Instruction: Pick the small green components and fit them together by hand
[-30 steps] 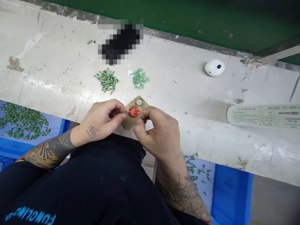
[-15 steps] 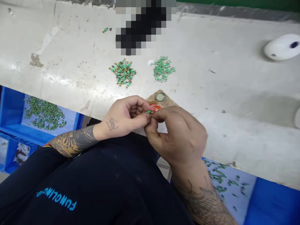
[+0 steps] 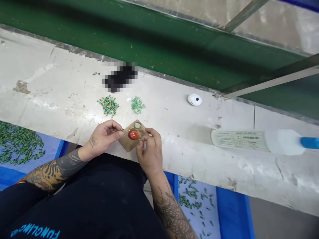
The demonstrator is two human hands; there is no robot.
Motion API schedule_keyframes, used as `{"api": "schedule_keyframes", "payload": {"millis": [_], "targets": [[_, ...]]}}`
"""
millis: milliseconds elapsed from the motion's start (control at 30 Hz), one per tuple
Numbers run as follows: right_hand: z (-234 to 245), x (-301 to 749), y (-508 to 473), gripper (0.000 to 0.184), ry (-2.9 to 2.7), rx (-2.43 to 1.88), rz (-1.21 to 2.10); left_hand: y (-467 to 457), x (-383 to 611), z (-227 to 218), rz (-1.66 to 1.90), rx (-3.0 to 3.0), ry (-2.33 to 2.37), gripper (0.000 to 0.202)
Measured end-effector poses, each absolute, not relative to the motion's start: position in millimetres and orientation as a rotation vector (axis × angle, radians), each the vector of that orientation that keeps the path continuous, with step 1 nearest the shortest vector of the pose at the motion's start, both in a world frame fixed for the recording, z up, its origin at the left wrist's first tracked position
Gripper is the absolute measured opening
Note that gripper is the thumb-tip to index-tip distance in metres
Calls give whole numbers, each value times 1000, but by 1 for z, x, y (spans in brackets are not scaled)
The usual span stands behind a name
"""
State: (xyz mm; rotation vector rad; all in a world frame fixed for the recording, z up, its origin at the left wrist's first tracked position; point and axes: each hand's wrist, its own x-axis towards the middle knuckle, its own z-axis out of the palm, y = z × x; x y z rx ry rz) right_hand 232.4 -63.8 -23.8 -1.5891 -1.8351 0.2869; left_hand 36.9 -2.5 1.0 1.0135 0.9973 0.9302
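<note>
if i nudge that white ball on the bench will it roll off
Probably yes, it looks smooth and rounded, so even a light push could start it rolling. The white ball sits close to the bench's back edge, so it might drop there. It looks like light plastic, but the picture can't confirm that.

Between the left hand (image 3: 101, 139) and right hand (image 3: 149, 154), a speckled tan board (image 3: 127, 142) bears a glossy orange-red oval (image 3: 133, 134); green-gold beads (image 3: 108, 105) lie beyond.

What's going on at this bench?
A seated person is working at a worn white bench. The left hand has a tiny green part at its fingertips, beside a tan board. The right hand touches the board near a glossy red blob. Two piles of green parts lie beyond.
</note>
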Motion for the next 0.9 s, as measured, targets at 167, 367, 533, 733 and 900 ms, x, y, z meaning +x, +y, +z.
{"api": "schedule_keyframes", "payload": {"millis": [167,367,533,733,900], "targets": [[-32,226,-67,12,-1820,-1667,185,0,32,-2,951,966,964,31],[-31,223,-63,11,-1876,-1645,93,0,34,0,928,883,938,22],[-32,221,-62,14,-1895,-1661,44,-1,34,2,923,863,919,20],[-32,220,-60,12,-1932,-1676,13,0,32,2,913,839,909,20],[-33,220,-60,11,-1945,-1664,-38,-1,31,1,903,825,904,17]]}}
